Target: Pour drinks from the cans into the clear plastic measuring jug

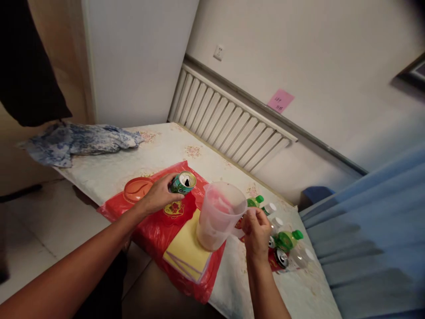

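Note:
My left hand (pixel 159 192) is wrapped around an opened green drink can (pixel 183 182), tilted so that its top faces me, over a red plastic bag (pixel 152 235). My right hand (pixel 257 226) is closed at the handle of a translucent plastic pitcher (pixel 219 226); part of the grip is hidden behind the fingers. The pitcher is right of the can, over a stack of yellow cloths or sheets (pixel 187 250) on the bag. Left of my left hand lies a round orange-red lid (pixel 137 188).
Beyond my right hand stand several bottles, some with green caps (pixel 296 235), and a red can (pixel 278 259). A crumpled blue-and-white cloth (pixel 93 139) lies at the table's far left. A radiator (pixel 229 119) runs behind the flowered table (pixel 166 141); a blue curtain (pixel 375 221) hangs right.

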The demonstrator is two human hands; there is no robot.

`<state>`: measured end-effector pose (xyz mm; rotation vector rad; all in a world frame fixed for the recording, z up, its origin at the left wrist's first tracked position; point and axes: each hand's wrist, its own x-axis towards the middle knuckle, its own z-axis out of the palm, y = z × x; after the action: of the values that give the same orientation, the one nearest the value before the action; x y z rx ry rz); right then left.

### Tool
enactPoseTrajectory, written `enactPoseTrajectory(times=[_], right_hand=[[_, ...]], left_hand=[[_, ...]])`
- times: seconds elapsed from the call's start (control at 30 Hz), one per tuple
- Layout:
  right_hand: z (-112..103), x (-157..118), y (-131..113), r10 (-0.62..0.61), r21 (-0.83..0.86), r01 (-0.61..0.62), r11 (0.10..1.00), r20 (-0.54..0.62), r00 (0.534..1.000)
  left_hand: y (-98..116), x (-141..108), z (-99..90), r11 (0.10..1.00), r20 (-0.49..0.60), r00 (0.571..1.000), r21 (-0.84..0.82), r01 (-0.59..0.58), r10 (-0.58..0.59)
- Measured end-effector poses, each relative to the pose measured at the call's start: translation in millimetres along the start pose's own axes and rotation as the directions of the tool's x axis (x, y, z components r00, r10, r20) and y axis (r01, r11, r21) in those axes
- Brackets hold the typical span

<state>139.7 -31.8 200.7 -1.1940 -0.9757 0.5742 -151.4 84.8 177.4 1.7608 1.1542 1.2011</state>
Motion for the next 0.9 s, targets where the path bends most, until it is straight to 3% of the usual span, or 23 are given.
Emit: enactPoseTrajectory(times=[0.13, 0.27, 0.43, 0.53, 0.7, 0.9], right_hand=[[-12, -17, 13, 0.045, 0.079, -0.044, 0.996, -0.01, 0.999], [-17, -29, 24, 0.055, 0.09, -0.053, 0.995, -0.024, 0.998], [-22, -38, 28, 0.02, 0.037, -0.018, 0.999, -0.043, 0.999], [-25, -42, 23, -0.024, 0.016, 0.025, 1.0, -0.056, 0.998], [-31, -46, 15, -0.076, -0.001, 0.076, 0.997, -0.065, 0.995], [-36, -47, 14, -0.062, 0.029, 0.065, 0.997, -0.085, 0.994]], left_hand=[[36, 4, -5.5, 0.999, 0.004, 0.999, 0.036, -0.04, 0.04], [80, 4, -7.9, 0.981, 0.038, 0.984, 0.082, -0.176, 0.173], [128, -2, 2.6, 0.89, 0.197, 0.905, 0.194, -0.413, 0.377], [138, -4, 16.2, 0.797, 0.297, 0.839, 0.282, -0.534, 0.457], [144, -7, 33.5, 0.628, 0.448, 0.744, 0.408, -0.663, 0.495], [164, -9, 40.9, 0.403, 0.579, 0.694, 0.565, -0.72, 0.428]])
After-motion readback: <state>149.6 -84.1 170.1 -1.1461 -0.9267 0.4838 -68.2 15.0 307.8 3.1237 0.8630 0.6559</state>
